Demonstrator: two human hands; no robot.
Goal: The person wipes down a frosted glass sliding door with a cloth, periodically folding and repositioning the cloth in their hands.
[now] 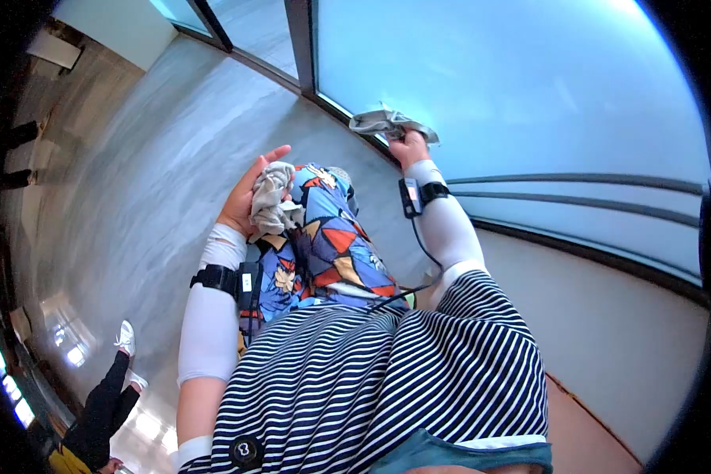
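My left hand holds a crumpled light grey cloth in its palm, with some fingers stretched past it. It is in front of my patterned trousers, over the grey floor. My right hand reaches forward to the dark lower frame of a frosted glass panel. Another grey cloth is gripped in it, spread against or close to the glass; whether it touches cannot be told. Both forearms wear white sleeves with black straps and small devices.
A dark-framed opening stands ahead, beside the glass. Two dark rails cross the panel on the right, above a pale wall. Another person's legs and white shoes are at the lower left on the shiny floor.
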